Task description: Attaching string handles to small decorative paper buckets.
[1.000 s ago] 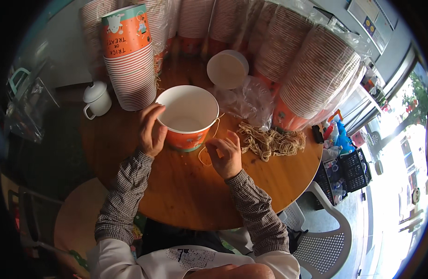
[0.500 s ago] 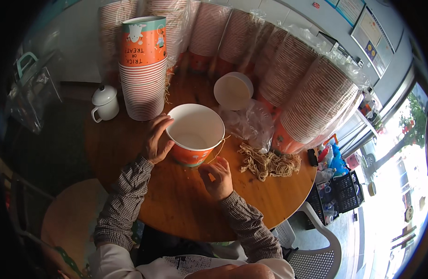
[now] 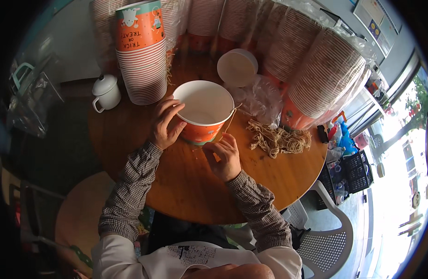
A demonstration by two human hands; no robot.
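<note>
An orange paper bucket (image 3: 202,132) with a white inside stands upright on the round wooden table (image 3: 186,186). My left hand (image 3: 166,123) steadies its left side, fingers at the rim and thumb lower down. A thin piece of twine (image 3: 231,119) is looped at the bucket's right rim and hangs down the outside. My right hand (image 3: 225,156) pinches the twine's lower end between thumb and fingertips, just right of the bucket's base. To the right lies a tangled bundle of twine (image 3: 281,138).
A tall bucket stack (image 3: 142,69) and a white lidded mug (image 3: 107,93) stand at the left. Behind are an overturned white bucket (image 3: 237,68), crumpled clear plastic (image 3: 260,100) and several wrapped bucket stacks (image 3: 325,74). A grey chair (image 3: 328,237) sits lower right.
The whole view has shifted, so the table and things on it appear higher and slightly right. Both hands keep their places at the bucket and twine.
</note>
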